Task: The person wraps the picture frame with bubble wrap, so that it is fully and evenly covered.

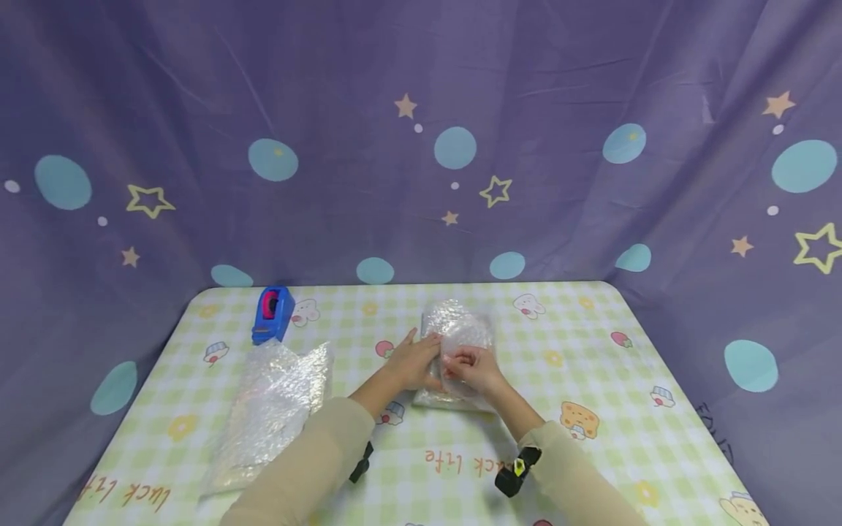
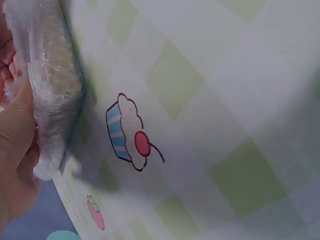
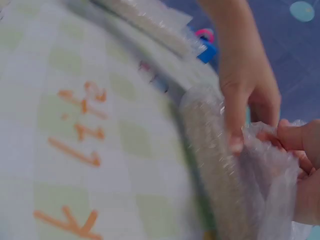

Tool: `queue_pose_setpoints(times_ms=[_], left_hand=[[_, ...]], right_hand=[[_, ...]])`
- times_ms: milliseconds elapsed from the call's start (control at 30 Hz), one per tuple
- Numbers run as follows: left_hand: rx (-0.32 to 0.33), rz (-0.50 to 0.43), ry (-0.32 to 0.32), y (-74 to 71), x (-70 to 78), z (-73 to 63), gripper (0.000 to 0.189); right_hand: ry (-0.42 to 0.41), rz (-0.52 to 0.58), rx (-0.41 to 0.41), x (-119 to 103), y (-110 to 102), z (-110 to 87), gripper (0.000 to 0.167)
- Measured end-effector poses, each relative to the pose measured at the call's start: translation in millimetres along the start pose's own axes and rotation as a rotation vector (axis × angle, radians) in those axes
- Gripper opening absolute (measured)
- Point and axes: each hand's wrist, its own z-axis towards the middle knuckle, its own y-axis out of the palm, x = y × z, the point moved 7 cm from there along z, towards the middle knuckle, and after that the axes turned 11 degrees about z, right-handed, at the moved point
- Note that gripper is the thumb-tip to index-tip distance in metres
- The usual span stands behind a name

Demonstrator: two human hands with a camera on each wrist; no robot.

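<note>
A flat package wrapped in clear bubble wrap [image 1: 452,315] lies near the middle of the table. My left hand [image 1: 411,363] rests on its left side, fingers extended; the thumb lies along the wrapped edge in the left wrist view. On the right, my right hand [image 1: 475,369] pinches a loose flap of the bubble wrap [image 3: 272,175] between thumb and fingers, lifted a little off the package. Through the wrap a brownish, thick edge [image 2: 56,60] shows; what is inside cannot be told.
Another bubble-wrapped flat package [image 1: 270,420] lies to the left. Behind it stands a blue tape dispenser [image 1: 272,314] with a pink core. A green checked cloth [image 1: 559,482] covers the table, and a purple curtain [image 1: 329,88] hangs behind.
</note>
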Motion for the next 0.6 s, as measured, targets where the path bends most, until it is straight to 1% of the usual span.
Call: queue_pose_setpoints(times_ms=[100,233,333,400,600], left_hand=[[0.034,-0.052,-0.004,-0.3,-1.8,-1.2,0.09],[0.087,-0.126,0.011,-1.1,-3.9,-0.8,0.103],[0.114,-0.166,0.016,-0.6,-5.8,0.8,0.112],[0.122,-0.177,0.016,0.2,-6.9,1.7,0.116],[0.116,-0.198,0.018,3.2,-7.4,3.6,0.122]], right_hand=[[-0.015,-0.02,-0.023,4.0,1.3,0.8,0.023],[-0.02,-0.055,-0.03,5.9,1.1,2.7,0.024],[-0.015,-0.078,-0.045,6.2,1.3,4.5,0.024],[-0.009,-0.088,-0.053,6.3,1.6,5.2,0.025],[0.011,-0.116,-0.082,7.5,1.0,5.6,0.026]])
